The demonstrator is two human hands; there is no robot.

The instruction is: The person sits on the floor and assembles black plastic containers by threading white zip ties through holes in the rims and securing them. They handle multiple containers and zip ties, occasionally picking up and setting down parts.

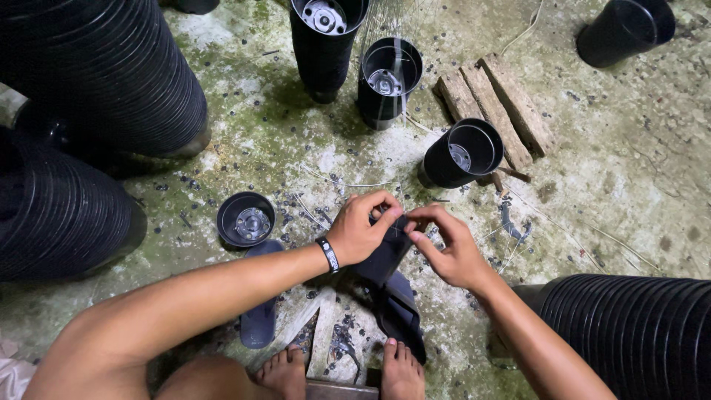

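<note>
My left hand and my right hand meet over a black plastic pot held on its side between them. The left hand's fingers curl over the pot's rim at the top. My right hand pinches the same rim from the right with thumb and forefinger. A black wristband sits on my left wrist. Below the pot lie a dark sandal and my bare feet.
Long stacks of nested black pots lie at the left and lower right. Single black pots stand on the mossy concrete floor. Wooden slats lie at upper right. A second sandal lies by my left foot.
</note>
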